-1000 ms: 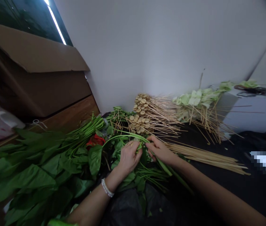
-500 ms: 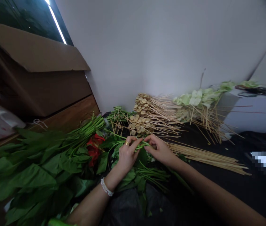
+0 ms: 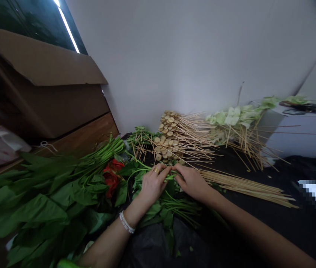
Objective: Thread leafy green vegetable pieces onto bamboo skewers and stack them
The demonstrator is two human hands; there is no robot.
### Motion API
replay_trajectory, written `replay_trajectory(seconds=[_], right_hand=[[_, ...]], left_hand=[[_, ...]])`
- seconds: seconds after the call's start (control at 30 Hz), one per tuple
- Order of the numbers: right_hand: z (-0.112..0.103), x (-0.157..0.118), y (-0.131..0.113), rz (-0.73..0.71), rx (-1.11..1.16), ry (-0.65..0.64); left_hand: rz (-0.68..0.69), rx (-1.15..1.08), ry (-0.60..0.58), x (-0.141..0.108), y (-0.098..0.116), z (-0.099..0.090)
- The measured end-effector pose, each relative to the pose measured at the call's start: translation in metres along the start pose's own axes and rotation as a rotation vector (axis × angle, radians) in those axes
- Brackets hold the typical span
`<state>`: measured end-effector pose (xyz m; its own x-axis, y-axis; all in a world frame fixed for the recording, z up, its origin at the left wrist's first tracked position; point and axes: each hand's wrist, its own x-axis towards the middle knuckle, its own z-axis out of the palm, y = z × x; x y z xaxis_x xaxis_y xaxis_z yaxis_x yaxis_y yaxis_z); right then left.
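Near the middle of the view, my left hand [image 3: 153, 182], with a ring and a beaded bracelet, is closed on green stems [image 3: 169, 176]. My right hand [image 3: 190, 180] pinches the same stems just to the right, its fingertips almost touching those of my left hand. Below both hands lies a bunch of leafy greens [image 3: 177, 208] with thin stalks. Bare wooden sticks [image 3: 247, 185] lie beside my right hand. Skewered pale round slices [image 3: 169, 145] are piled just beyond my hands.
Large leafy greens [image 3: 40, 201] fill the left, with red material [image 3: 113, 176] beside them. A cardboard box [image 3: 63, 104] stands at the back left. Skewered pale green leaves [image 3: 233, 116] lie at the back right. A white wall [image 3: 188, 52] rises behind.
Both hands have shifted slightly, with their fingers lower and closer together over the stems. Less of the held stems shows between them.
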<state>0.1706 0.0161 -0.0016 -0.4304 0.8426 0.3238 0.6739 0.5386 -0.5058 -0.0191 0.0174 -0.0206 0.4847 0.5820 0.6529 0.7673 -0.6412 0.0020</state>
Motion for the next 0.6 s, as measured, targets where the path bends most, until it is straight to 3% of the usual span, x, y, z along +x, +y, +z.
replay_trajectory(seconds=[0.33, 0.6], right_hand=[[0.0054, -0.0041, -0.0053, -0.014, -0.132, -0.048], [0.0016, -0.0028, 0.0005, -0.142, -0.033, -0.024]], left_hand=[[0.037, 0.053, -0.028, 0.003, 0.0041, -0.0035], [-0.217, -0.247, 0.09, 0.0069, 0.0021, -0.0037]])
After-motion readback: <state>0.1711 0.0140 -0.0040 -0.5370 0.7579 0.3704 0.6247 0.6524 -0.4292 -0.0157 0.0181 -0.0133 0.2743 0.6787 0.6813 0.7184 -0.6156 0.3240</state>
